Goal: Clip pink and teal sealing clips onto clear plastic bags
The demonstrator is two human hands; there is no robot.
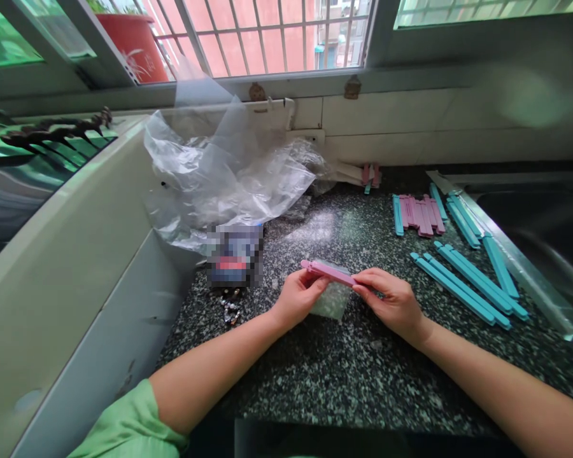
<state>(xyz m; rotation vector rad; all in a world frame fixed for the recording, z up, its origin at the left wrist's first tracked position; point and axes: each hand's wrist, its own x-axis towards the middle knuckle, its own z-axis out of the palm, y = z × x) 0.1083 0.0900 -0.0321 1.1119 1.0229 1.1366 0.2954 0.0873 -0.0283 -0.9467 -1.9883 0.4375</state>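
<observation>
A pink bag clip [332,272] is held level above the counter between my two hands. My left hand [300,296] grips its left end, thumb in front. At its right end, my right hand [394,299] pinches the tip between thumb and fingers. A small clear plastic bag [332,302] hangs below the clip and shows a little above it; whether the clip is fully closed over it I cannot tell. To the right lie several long blue bag clips [461,289] and a group of shorter pink clips [423,215].
Crumpled clear plastic bags [229,178] fill the back left of the speckled counter [363,388]. A blurred-out box or device [235,254] lies before them, with a shiny chain [231,308] nearby. The sink's metal rim [520,254] borders the right; a pale wall panel [76,254] stands left.
</observation>
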